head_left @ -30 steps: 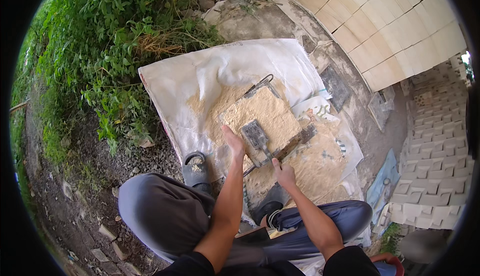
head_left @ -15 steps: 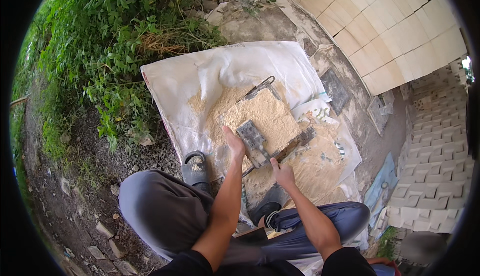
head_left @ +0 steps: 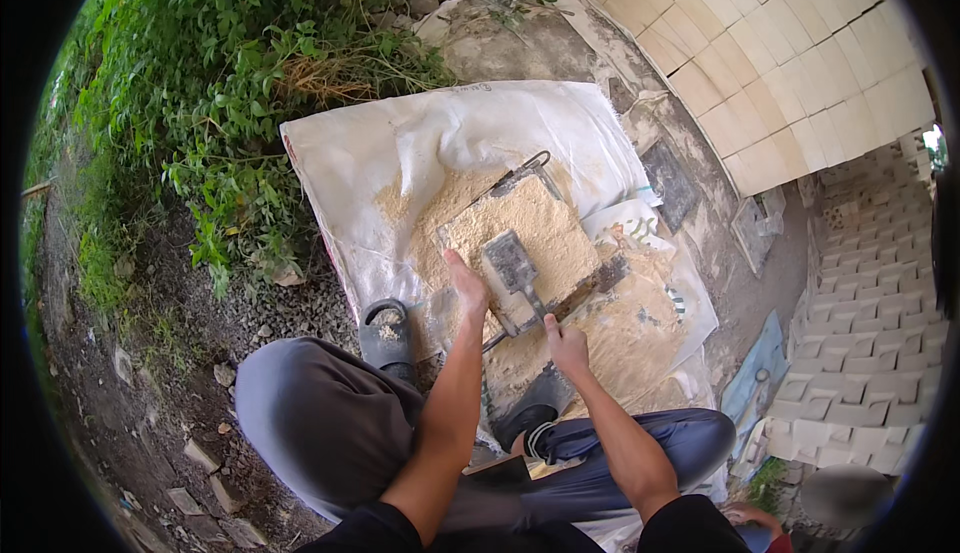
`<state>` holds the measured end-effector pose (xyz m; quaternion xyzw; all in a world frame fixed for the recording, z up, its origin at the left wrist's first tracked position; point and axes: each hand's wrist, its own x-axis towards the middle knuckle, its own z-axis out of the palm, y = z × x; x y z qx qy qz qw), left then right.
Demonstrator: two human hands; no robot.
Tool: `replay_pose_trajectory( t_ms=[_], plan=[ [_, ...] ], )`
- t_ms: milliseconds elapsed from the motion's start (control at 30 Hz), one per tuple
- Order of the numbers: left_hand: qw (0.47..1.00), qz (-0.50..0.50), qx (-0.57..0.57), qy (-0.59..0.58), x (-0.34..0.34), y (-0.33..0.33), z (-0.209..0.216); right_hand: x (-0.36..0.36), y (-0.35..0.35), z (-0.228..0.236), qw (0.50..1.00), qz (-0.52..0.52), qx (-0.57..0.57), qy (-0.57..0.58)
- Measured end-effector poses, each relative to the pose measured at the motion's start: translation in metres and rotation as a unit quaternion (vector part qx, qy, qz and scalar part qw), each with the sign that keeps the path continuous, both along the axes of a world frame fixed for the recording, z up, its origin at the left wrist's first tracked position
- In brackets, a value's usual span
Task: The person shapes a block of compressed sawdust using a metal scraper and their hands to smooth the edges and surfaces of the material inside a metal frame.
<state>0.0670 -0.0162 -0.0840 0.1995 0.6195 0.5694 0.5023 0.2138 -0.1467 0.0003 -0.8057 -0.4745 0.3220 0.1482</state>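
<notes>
My right hand (head_left: 568,347) is closed round the handle of a short tool with a grey, dusty rectangular head (head_left: 512,261). That head lies against pale, sandy powder (head_left: 545,218) heaped level in a square metal mould (head_left: 600,280). Looped wire handles show at the mould's far and near sides. At the mould's left edge, my left hand (head_left: 467,283) is held with its fingers stretched out, touching or very near the powder. Nothing shows in it. Much of the mould's near left side is hidden by the hand and the tool.
White sacking (head_left: 370,158) lies under the mould, with loose powder scattered around it. My dark clogs (head_left: 388,333) stand at its near edge. Plants (head_left: 240,103) crowd the left; stacked pale tiles (head_left: 760,63) rise at the right. Part of another person (head_left: 752,518) shows bottom right.
The tool's head has shifted slightly to the right over the powder, with my right hand still on its handle. My left hand has stayed almost in place.
</notes>
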Motion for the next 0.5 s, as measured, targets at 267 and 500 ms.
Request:
replay_pose_trajectory(
  t_ms=[267,500],
  plan=[
    [0.999,0.028,0.034,-0.031,0.003,0.006,0.003,0.004,-0.005,-0.024,0.998,0.024,-0.051,-0.019],
    [0.999,0.011,0.008,-0.033,-0.003,-0.003,0.0,-0.004,-0.004,0.005,0.999,-0.017,-0.031,0.022]
  ],
)
